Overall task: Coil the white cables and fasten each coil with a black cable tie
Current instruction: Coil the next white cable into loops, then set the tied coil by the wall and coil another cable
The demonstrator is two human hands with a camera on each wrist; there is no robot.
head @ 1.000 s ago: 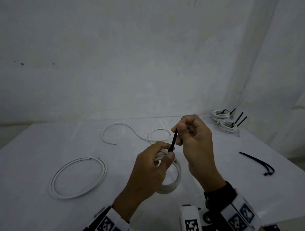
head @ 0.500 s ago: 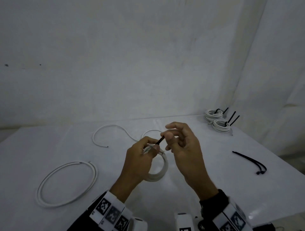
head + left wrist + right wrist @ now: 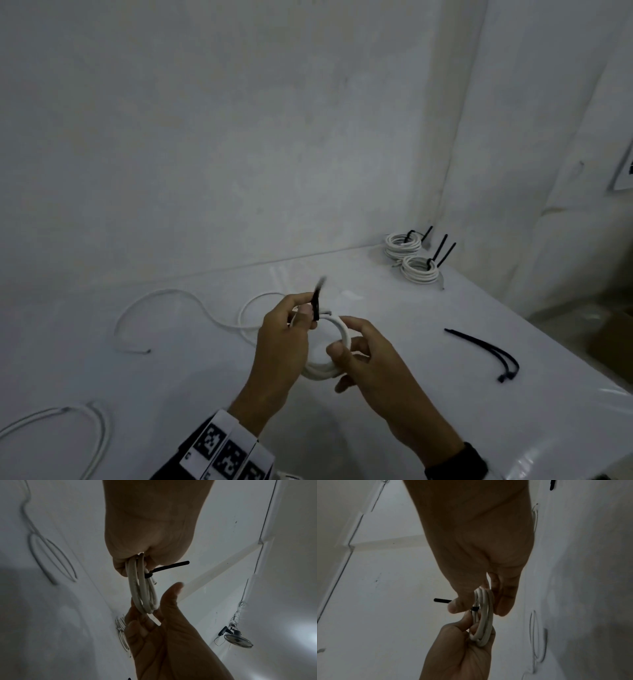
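A small white cable coil [image 3: 342, 334] hangs above the table between both hands. My left hand [image 3: 305, 315] grips its upper left side, where a black cable tie [image 3: 317, 303] wraps the strands and its tail sticks up. My right hand [image 3: 346, 342] holds the coil's right side between thumb and fingers. The left wrist view shows the coil [image 3: 144, 592] hanging from my left hand, the tie tail [image 3: 171, 566] pointing sideways and my right hand [image 3: 163, 622] below. In the right wrist view my right thumb [image 3: 455, 607] sits beside the tie [image 3: 441, 600] on the coil [image 3: 484, 615].
Two tied coils [image 3: 402, 241] [image 3: 419, 270] lie at the table's back right corner. Loose black ties [image 3: 486, 353] lie right of my hands. An uncoiled white cable [image 3: 178, 308] lies behind my hands, a loose loop [image 3: 68, 421] at front left. A cardboard box [image 3: 613, 339] stands past the table's right edge.
My right hand has let go of the tie's tail and dropped to the coil's right side. The tail now sticks up free from my left hand's grip.
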